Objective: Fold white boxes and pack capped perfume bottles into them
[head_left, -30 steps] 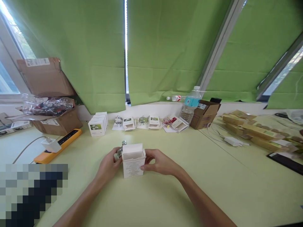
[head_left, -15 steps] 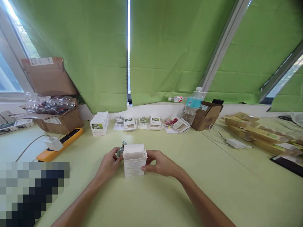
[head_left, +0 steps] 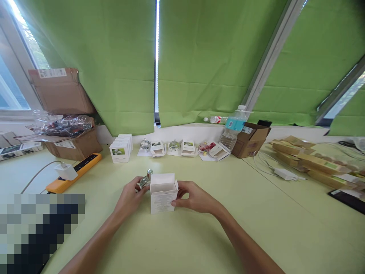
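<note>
A small white carton (head_left: 163, 201) stands upright on the pale green table, its top flaps up and printed text on the side facing me. My right hand (head_left: 192, 198) grips its right side between thumb and fingers. Just left of the carton, my left hand (head_left: 131, 194) holds a small rounded glass perfume bottle (head_left: 145, 180) with a silvery cap, tilted toward the carton. Part of that bottle is hidden by the fingers and the carton. Whether the carton has anything inside cannot be seen.
Closed white cartons (head_left: 121, 150) stand in a row at the back. Beside them are glass bottles (head_left: 174, 145) with opened cartons (head_left: 188, 147). An orange power strip (head_left: 78, 171) lies left; a large water bottle (head_left: 232, 129), a brown box (head_left: 250, 140) and a white charger (head_left: 286, 174) are right.
The view has shifted slightly. My left hand's bottle shows a little more beside the carton; both grips look the same.
</note>
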`<action>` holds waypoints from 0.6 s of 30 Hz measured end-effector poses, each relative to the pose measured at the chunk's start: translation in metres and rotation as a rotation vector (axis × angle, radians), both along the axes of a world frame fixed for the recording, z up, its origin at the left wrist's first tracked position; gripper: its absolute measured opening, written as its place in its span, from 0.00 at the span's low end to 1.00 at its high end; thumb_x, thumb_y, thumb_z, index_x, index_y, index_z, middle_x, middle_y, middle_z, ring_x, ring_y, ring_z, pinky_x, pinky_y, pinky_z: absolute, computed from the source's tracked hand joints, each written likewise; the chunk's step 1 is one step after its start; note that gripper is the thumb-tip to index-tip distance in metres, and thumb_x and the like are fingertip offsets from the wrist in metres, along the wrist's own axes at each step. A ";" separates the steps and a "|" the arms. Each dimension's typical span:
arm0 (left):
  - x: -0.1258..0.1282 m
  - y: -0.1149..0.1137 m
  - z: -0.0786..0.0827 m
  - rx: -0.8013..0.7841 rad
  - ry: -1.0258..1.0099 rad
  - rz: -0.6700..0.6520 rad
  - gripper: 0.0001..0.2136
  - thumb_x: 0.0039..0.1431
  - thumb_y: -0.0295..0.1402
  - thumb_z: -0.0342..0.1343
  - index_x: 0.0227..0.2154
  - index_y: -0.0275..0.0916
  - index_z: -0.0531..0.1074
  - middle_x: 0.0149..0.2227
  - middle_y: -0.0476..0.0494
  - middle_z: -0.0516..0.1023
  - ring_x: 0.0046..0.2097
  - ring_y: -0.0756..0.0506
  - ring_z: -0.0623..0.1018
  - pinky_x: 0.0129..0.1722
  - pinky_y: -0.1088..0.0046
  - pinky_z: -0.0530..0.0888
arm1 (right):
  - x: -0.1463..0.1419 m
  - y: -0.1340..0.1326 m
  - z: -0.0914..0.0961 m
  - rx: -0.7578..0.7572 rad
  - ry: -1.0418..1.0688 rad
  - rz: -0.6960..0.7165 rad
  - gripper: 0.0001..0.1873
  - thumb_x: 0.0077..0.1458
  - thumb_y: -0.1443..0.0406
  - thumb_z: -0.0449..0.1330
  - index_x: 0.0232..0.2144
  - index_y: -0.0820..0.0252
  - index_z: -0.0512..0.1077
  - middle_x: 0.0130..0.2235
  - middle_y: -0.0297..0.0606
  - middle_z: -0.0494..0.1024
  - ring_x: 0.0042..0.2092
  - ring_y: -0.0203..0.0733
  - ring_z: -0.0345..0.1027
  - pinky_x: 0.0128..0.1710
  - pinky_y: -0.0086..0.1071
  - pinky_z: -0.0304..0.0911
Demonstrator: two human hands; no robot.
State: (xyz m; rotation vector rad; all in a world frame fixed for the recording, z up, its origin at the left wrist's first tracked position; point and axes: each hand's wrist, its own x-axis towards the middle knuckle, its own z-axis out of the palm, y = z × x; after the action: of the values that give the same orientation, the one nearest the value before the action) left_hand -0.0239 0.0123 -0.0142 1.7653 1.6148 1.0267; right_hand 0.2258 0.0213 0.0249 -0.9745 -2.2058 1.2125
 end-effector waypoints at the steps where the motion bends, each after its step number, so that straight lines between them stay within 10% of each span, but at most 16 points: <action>1: 0.000 0.000 0.000 -0.001 -0.002 -0.001 0.14 0.54 0.40 0.49 0.40 0.41 0.71 0.29 0.49 0.74 0.23 0.51 0.68 0.24 0.76 0.65 | 0.000 0.000 0.000 0.001 0.001 0.003 0.16 0.48 0.62 0.63 0.41 0.58 0.72 0.40 0.37 0.77 0.38 0.42 0.72 0.40 0.35 0.67; 18: -0.016 -0.010 0.033 0.111 -0.183 0.123 0.18 0.53 0.47 0.54 0.43 0.41 0.69 0.26 0.52 0.69 0.23 0.53 0.65 0.22 0.78 0.64 | 0.006 -0.001 0.013 0.076 0.114 -0.082 0.20 0.55 0.52 0.57 0.45 0.57 0.70 0.45 0.40 0.74 0.42 0.42 0.69 0.44 0.37 0.64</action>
State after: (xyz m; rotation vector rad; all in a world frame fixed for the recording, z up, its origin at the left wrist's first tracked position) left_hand -0.0402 0.0019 0.0193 1.6045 1.5946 1.3179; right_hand 0.2316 0.0202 0.0378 -0.9320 -2.0872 1.1111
